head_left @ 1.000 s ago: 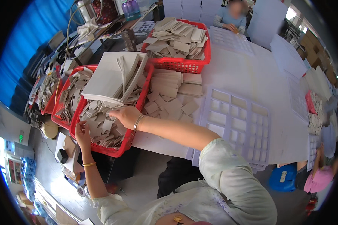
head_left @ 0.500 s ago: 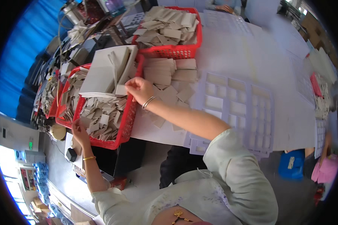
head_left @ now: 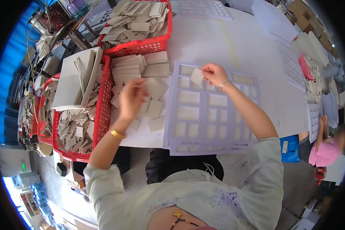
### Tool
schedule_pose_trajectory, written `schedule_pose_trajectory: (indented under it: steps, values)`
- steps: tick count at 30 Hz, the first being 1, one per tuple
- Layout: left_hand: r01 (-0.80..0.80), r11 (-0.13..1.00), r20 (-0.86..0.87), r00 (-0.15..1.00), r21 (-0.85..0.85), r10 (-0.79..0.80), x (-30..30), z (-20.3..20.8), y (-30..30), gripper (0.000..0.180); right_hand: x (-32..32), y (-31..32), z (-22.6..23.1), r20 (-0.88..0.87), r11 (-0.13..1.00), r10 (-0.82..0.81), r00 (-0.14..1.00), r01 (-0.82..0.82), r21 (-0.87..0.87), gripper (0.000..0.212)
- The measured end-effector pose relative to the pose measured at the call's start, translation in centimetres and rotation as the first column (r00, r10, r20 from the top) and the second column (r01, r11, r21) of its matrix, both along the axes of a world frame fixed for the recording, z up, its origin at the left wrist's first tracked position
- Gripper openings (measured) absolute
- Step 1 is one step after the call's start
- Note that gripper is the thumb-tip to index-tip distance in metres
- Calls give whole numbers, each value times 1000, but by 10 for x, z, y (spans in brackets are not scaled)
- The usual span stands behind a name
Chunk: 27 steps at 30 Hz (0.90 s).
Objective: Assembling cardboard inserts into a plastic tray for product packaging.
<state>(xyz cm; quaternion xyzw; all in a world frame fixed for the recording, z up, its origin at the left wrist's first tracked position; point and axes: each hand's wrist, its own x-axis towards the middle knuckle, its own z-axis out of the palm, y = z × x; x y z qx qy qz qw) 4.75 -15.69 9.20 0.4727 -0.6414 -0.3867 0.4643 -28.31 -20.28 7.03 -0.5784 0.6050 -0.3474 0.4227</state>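
Between the thumb and fingers of my right hand (head_left: 214,74) is a small pale grey card piece (head_left: 196,76). It is held tilted over the upper part of a pale lavender board (head_left: 203,100) that has rows of rectangular openings. More such boards lie beneath it, their edges showing at the front. My left hand (head_left: 132,97), smeared by motion, hovers over loose grey cards (head_left: 154,109) left of the boards. Whether its fingers hold anything does not show. Just beyond these cards lie rows of stacked card pieces (head_left: 127,67).
A red basket (head_left: 103,103) of small card pieces stands at left, with a stack of large grey sheets (head_left: 74,78) on top. Another full red basket (head_left: 142,48) stands behind. At far right a person in pink (head_left: 326,153) sits near a blue stool (head_left: 290,149).
My right hand has moved from the basket edge rightward to the board, carrying the card piece. My left hand has left the near basket and come up over the loose cards.
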Motion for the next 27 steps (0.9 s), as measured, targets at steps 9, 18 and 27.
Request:
schedule_pose_trajectory:
  steps: [9, 18, 27]
  values:
    - [183, 955, 207, 950, 233, -232, -105, -57, -83, 10, -5, -12, -49, -242, 981, 128, 962, -158, -109, 11]
    - [234, 972, 551, 809, 14, -203, -117, -73, -92, 9, -6, -11, -54, -185, 980, 163, 969, -181, -84, 11]
    - [286, 955, 747, 651, -79, -133, -119, -63, -90, 10, 10, 0, -45, -597, 922, -1, 803, -230, -311, 14]
